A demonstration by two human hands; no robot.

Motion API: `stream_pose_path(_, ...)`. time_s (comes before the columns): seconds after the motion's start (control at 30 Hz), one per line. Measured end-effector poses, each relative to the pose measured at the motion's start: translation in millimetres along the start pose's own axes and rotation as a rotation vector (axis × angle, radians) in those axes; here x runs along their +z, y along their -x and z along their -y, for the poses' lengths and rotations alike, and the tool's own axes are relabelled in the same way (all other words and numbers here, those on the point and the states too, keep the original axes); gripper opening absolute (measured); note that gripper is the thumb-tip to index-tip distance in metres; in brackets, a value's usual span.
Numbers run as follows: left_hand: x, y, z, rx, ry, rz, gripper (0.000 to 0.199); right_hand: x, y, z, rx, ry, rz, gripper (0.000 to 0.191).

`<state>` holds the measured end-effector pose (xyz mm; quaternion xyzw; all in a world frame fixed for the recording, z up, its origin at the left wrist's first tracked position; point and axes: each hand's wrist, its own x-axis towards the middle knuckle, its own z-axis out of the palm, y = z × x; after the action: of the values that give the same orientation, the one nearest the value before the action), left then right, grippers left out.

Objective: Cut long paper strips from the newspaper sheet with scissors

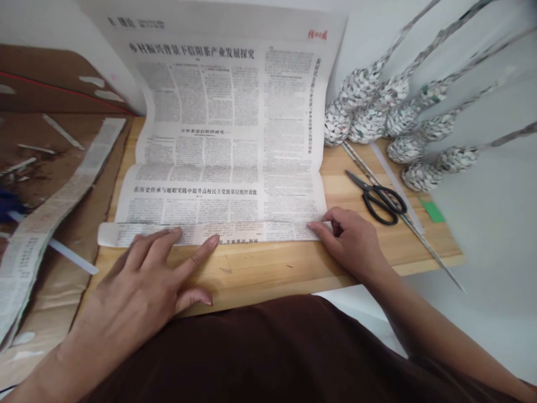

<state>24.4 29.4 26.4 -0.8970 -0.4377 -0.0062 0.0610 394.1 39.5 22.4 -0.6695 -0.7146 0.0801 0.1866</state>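
Observation:
A sheet of newspaper (235, 145) lies on the wooden board, its far part rising against the pale wall. Along the near edge it is folded over into a flat strip. My left hand (146, 274) rests with fingers spread, its fingertips on the left and middle of that fold. At the fold's right end, my right hand (350, 238) pinches the newspaper between thumb and curled fingers. Black-handled scissors (384, 201) lie to the right of the sheet, beyond my right hand. Under them runs a thin rod (419, 238) that looks like rolled paper.
Several woven paper gourd shapes (369, 120) with long stems stand at the back right. A green piece (432, 210) sits by the right edge of the wooden board (260, 274). On the left, long newspaper strips (54, 201) lie over brown cardboard (88, 224) with scraps.

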Motion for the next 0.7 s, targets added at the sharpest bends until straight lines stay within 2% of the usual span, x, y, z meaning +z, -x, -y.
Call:
stream_pose_path(0.13,8.2,-9.0,1.2,0.219,0.137,-0.14,0.082,3.2,-0.3,-0.8,0.012,0.008,-0.007,0.031)
stream_pose_path(0.2,10.5,-12.7,0.9,0.277,0.152,-0.167,0.082,2.8,-1.8,-0.5,0.017,0.0,0.009,0.031)
stream_pose_path(0.33,3.3,-20.0,-9.0,0.235,0.122,-0.045,0.08,0.6,-3.7,1.0,0.027,0.003,0.043,0.03)
stream_pose_path(0.47,-9.4,-29.6,-25.5,0.113,0.0,0.084,0.086,0.1,-3.2,1.5,0.012,0.033,0.043,0.03)
stream_pose_path(0.57,-13.7,-34.2,-32.4,0.101,-0.044,0.08,0.087,0.2,-3.6,1.4,0.011,0.05,0.053,0.031)
stream_pose_path(0.7,-9.6,-35.1,-34.2,0.175,-0.032,-0.01,0.084,-0.2,-5.0,1.4,0.013,0.058,0.066,0.03)
